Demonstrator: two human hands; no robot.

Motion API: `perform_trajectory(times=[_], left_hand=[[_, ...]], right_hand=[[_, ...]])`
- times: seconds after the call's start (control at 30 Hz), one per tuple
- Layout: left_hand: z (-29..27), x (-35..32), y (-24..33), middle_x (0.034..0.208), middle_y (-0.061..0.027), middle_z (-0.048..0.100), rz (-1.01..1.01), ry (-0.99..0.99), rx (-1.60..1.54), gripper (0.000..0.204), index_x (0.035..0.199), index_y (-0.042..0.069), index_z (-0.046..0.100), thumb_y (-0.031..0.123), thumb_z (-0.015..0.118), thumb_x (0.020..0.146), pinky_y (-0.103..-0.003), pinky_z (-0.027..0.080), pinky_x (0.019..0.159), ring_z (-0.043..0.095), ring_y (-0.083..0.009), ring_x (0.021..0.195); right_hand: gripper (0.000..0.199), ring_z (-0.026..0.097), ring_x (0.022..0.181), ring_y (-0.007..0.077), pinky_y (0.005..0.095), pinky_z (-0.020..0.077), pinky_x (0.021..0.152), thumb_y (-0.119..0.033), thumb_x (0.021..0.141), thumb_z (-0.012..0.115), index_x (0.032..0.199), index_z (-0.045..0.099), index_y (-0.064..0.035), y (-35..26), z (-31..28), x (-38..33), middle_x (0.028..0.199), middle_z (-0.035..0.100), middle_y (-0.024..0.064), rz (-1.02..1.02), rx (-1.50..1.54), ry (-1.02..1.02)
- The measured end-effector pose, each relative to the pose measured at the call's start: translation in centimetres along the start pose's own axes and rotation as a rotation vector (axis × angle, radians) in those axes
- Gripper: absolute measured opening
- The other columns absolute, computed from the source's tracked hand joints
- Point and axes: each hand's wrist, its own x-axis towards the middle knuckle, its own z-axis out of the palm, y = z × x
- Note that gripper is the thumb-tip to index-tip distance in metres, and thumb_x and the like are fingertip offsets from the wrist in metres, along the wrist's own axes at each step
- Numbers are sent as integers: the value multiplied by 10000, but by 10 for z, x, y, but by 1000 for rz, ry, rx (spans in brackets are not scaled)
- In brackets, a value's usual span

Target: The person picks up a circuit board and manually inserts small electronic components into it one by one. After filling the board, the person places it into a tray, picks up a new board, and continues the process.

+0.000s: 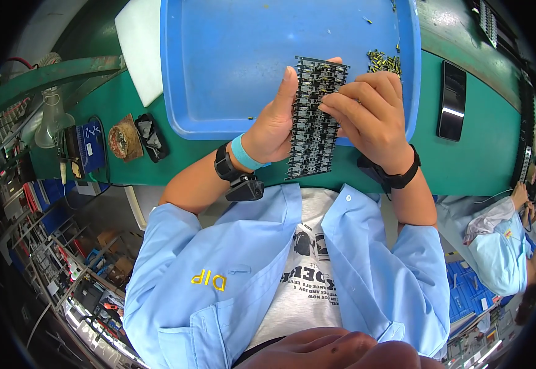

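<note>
My left hand [272, 128] is closed round the left edge of a dark circuit board panel [313, 126], thumb on its face and fingertips showing behind its top edge. The panel stands tilted over the near rim of a blue tray [219, 126] and carries rows of small parts. Against the panel's right side, my right hand [374, 117] has thumb and forefinger pinched together at its surface. Whatever lies between those fingertips is too small to make out. Just beyond that hand, a pile of small black and yellow-green cylindrical components [384, 61] lies in the tray.
Right of the tray lies a black phone [451, 101] on the green table [483, 147]. A white foam sheet [140, 52], a round brown container [122, 140], a small black tray [151, 138] and a glass flask [51, 120] are at left. Another person [496, 252] sits at right.
</note>
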Motion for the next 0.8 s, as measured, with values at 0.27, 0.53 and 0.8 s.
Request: perform_trajectory(times=[0.27, 0.53, 0.8], left_hand=[[0, -1, 0, 1390, -65, 601, 14, 11, 49, 875, 1652, 139, 293, 754, 345, 1031, -400, 571, 1033, 636, -172, 1202], [0, -1, 3, 1437, -77, 590, 1, -19, 24, 901, 1650, 121, 302, 777, 277, 1034, -383, 538, 1084, 613, -179, 1265], [-7, 4, 5, 1391, -118, 620, -36, 2, -216, 842, 1619, 140, 367, 753, 277, 1049, -507, 542, 1091, 640, -240, 1247]], right_hand=[[261, 616, 865, 232, 392, 445, 800, -143, 739, 864, 977, 764, -102, -1, 1, -2, 895, 676, 6, -63, -40, -11], [340, 595, 848, 214, 374, 441, 793, -160, 741, 865, 1073, 802, -124, 5, -6, -6, 932, 675, -9, -104, 1, -44], [255, 585, 887, 225, 377, 452, 819, -152, 805, 830, 1046, 789, -81, 4, -10, 6, 989, 668, 37, -18, 100, -98]])
